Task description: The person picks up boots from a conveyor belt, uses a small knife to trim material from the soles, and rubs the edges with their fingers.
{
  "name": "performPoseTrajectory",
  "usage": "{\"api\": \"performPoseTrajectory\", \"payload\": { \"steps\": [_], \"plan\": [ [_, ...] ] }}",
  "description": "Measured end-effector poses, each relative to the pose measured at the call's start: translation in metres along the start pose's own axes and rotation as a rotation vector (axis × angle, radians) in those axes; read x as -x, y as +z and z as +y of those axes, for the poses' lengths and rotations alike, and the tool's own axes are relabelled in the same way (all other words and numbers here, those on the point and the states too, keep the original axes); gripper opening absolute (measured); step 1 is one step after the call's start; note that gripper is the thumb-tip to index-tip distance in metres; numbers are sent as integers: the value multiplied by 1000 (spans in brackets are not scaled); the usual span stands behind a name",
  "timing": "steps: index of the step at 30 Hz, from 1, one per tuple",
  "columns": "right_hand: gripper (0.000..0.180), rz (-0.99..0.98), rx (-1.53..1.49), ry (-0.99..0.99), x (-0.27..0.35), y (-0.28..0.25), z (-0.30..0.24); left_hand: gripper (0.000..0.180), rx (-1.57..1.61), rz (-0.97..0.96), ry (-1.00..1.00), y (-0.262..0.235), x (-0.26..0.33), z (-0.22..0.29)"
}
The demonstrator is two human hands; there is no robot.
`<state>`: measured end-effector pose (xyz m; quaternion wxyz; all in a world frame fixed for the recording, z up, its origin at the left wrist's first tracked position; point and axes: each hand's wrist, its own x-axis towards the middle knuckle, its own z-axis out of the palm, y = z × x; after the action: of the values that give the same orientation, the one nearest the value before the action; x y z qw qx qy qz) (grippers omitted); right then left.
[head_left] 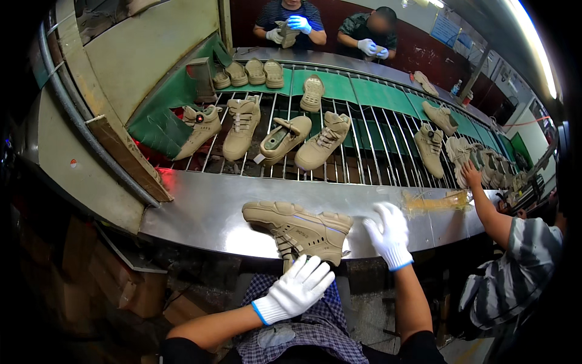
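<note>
A tan high-top shoe [306, 233] lies on its side at the steel ledge's front edge, its sole facing away and its laced collar hanging toward me. My left hand [296, 289], in a white knit glove with a blue cuff, is just below the collar. Its fingers are stretched out, and the tips are at or close to the laces; I cannot tell whether they touch. Off the heel end, my gloved right hand [389, 233] is over the ledge with its fingers apart, holding nothing.
Past the steel ledge [200, 203] runs a rack of metal rods [364, 151] bearing tan shoes [324, 141] and soles [313, 93]. A co-worker's bare hand [471, 176] touches shoes at the right. Across the rack two gloved people handle shoe parts. A panel [151, 48] stands left.
</note>
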<state>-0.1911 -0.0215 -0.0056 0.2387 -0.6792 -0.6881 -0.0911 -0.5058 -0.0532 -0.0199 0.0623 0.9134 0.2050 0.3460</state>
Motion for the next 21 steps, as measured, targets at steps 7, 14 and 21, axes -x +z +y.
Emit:
{"api": "performPoseTrajectory", "payload": {
  "steps": [7,14,21],
  "plan": [
    [30,-216,-738,170,-1,53,-70,59,-354,164,26,16,-12,-50],
    [44,-145,-730,172,-32,-18,-91,72,35,170,-14,-76,-72,-64],
    [58,-556,-289,184,-39,-68,-92,75,-16,50,124,-49,-79,-50]
  ]
}}
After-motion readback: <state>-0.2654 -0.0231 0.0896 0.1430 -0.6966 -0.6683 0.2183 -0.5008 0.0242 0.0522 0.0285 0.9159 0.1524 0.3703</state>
